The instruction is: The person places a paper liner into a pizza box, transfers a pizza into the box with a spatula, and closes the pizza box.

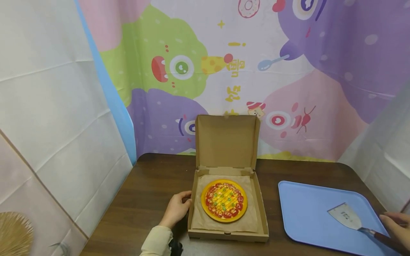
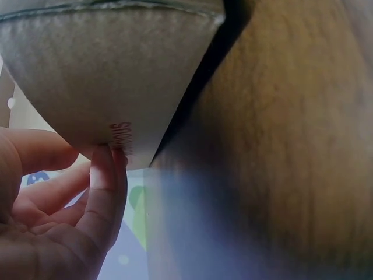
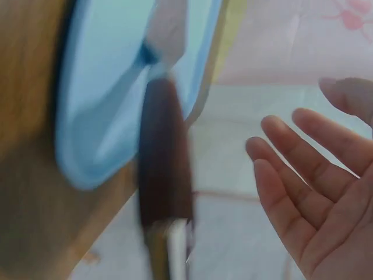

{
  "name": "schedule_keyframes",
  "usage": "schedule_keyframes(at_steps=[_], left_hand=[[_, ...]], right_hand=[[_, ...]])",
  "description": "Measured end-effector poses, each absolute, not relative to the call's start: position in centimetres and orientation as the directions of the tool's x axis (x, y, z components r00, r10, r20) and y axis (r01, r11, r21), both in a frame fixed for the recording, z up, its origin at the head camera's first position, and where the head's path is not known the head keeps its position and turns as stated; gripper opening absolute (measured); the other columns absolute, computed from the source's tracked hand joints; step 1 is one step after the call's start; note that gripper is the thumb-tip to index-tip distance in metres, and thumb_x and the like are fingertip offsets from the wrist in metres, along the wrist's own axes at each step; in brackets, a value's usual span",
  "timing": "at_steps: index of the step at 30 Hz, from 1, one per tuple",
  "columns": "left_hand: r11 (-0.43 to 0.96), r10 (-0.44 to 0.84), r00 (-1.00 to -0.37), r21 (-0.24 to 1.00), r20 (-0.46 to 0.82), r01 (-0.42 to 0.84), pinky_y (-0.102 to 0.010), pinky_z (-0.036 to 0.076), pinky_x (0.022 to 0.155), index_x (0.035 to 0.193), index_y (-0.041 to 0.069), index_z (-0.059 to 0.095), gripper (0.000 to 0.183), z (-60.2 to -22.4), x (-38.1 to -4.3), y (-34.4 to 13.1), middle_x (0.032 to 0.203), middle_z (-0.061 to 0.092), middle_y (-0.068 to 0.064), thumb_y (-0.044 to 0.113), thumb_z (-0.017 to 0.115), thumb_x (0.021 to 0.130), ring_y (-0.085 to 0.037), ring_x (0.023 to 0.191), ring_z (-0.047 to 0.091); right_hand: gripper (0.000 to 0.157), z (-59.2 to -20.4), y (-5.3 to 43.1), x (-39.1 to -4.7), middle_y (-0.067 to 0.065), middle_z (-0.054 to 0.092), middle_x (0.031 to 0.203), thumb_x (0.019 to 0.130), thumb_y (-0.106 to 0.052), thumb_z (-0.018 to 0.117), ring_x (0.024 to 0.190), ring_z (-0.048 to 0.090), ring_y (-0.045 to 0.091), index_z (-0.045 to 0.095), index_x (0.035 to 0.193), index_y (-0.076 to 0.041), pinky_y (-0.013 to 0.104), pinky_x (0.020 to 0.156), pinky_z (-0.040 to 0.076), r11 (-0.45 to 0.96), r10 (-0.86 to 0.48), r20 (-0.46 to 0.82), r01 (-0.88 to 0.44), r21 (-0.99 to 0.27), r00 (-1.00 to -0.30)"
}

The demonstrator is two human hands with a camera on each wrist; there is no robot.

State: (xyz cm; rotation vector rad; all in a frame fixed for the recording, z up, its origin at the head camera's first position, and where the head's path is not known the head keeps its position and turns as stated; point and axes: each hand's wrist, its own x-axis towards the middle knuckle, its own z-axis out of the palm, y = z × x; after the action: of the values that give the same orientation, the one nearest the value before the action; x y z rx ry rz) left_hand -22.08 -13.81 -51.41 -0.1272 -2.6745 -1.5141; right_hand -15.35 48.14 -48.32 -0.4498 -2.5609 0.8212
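Note:
A pizza (image 1: 224, 201) with yellow sauce lines and red and green toppings lies on brown paper in a cardboard box (image 1: 228, 142), whose lid stands upright. My left hand (image 1: 175, 209) is at the box's left wall; in the left wrist view its fingertips touch the printed cardboard side (image 2: 111, 76). At the far right, a pizza server (image 1: 347, 217) with a wedge-shaped metal blade and dark brown handle (image 3: 166, 151) extends over a blue tray (image 1: 304, 206). Beside that handle is my right hand (image 3: 317, 192), fingers spread and relaxed, apart from it in the right wrist view.
Box and tray share a dark wood table (image 1: 153, 177), the tray at its right side. A cartoon-printed curtain (image 1: 179, 42) hangs behind the table, with pale cloth along both sides. A straw-coloured round thing (image 1: 14, 234) shows at the lower left.

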Motion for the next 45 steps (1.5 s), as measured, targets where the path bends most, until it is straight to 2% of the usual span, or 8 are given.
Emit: schedule_keyframes(at_steps=[3,8,15,21,28,33,36,45], left_hand=[[0.522,0.035,-0.994,0.846,0.107,0.11,-0.041,0.056,0.08,0.12,-0.008,0.064,0.032,-51.4,-22.1,-13.8,0.109,0.07,-0.022,0.002,0.061,0.09,-0.031,0.098,0.067],[0.517,0.032,-0.994,0.85,0.101,0.103,-0.039,0.056,0.079,0.12,-0.007,0.064,0.033,-51.4,-22.3,-13.8,0.108,0.07,-0.021,0.002,0.06,0.089,-0.03,0.098,0.066],[0.506,0.05,-0.992,0.853,0.115,0.125,-0.044,0.055,0.083,0.121,-0.01,0.061,0.037,-51.4,-22.5,-13.8,0.109,0.068,-0.024,-0.001,0.06,0.086,-0.033,0.101,0.065],[0.516,0.049,-0.992,0.847,0.116,0.124,-0.048,0.053,0.089,0.124,-0.011,0.059,0.038,-51.1,-23.3,-13.9,0.112,0.067,-0.024,0.001,0.06,0.087,-0.035,0.104,0.065],[0.531,0.049,-0.991,0.836,0.128,0.134,-0.051,0.05,0.095,0.135,-0.009,0.05,0.05,-49.4,-25.7,-14.2,0.13,0.058,-0.028,0.012,0.061,0.092,-0.042,0.113,0.061],[0.531,0.05,-0.99,0.836,0.13,0.136,-0.055,0.039,0.108,0.144,-0.006,0.04,0.059,-47.9,-27.7,-14.2,0.144,0.047,-0.027,0.018,0.061,0.094,-0.044,0.131,0.047],[0.53,0.062,-0.991,0.838,0.118,0.133,-0.056,0.034,0.112,0.149,-0.003,0.033,0.066,-47.2,-28.7,-14.0,0.151,0.039,-0.026,0.022,0.061,0.094,-0.044,0.138,0.039],[0.52,0.124,-0.992,0.853,-0.03,0.039,-0.056,0.024,0.118,0.157,0.007,0.014,0.082,-46.2,-30.7,-13.4,0.162,0.019,-0.019,0.037,0.059,0.096,-0.039,0.148,0.023]], right_hand=[[0.036,-46.5,46.5,-16.2,0.024,0.069,0.077,0.093,-0.01,0.059,0.058,0.042,-0.018,0.058,0.105,0.025,0.007,0.05,0.034,0.809,0.318,0.302,0.091,-0.58,-0.899],[0.044,-44.0,43.2,-17.4,0.038,0.065,0.102,0.097,-0.026,0.058,0.075,0.067,0.034,0.061,0.114,0.014,0.03,0.059,0.047,0.88,0.216,0.277,0.063,-0.471,-0.936],[0.048,-43.5,38.9,-19.8,0.03,0.065,0.117,0.098,-0.035,0.057,0.08,0.041,-0.022,0.061,0.128,0.002,0.018,0.059,0.041,0.833,0.134,0.292,-0.052,-0.55,-0.947],[0.048,-43.7,35.0,-22.2,0.027,0.066,0.118,0.1,-0.033,0.055,0.082,0.039,-0.027,0.056,0.135,0.0,0.012,0.062,0.044,0.756,0.07,0.307,-0.15,-0.637,-0.949],[0.052,-43.9,31.2,-25.5,0.025,0.064,0.124,0.101,-0.033,0.053,0.099,0.06,-0.002,0.049,0.141,0.0,0.014,0.073,0.048,0.701,-0.026,0.276,-0.214,-0.681,-0.961],[0.057,-44.0,28.7,-27.7,0.029,0.056,0.133,0.102,-0.032,0.051,0.12,0.057,0.042,0.04,0.146,0.004,0.045,0.092,0.053,0.655,-0.102,0.235,-0.243,-0.715,-0.967],[0.061,-44.1,27.3,-28.8,0.03,0.05,0.14,0.102,-0.034,0.052,0.126,0.05,0.047,0.036,0.148,0.003,0.059,0.1,0.044,0.634,-0.131,0.199,-0.237,-0.736,-0.971],[0.067,-45.0,23.3,-31.7,0.029,0.03,0.154,0.102,-0.031,0.051,0.136,0.039,0.048,0.023,0.154,0.002,0.058,0.107,0.038,0.59,-0.201,0.079,-0.185,-0.786,-0.976]])
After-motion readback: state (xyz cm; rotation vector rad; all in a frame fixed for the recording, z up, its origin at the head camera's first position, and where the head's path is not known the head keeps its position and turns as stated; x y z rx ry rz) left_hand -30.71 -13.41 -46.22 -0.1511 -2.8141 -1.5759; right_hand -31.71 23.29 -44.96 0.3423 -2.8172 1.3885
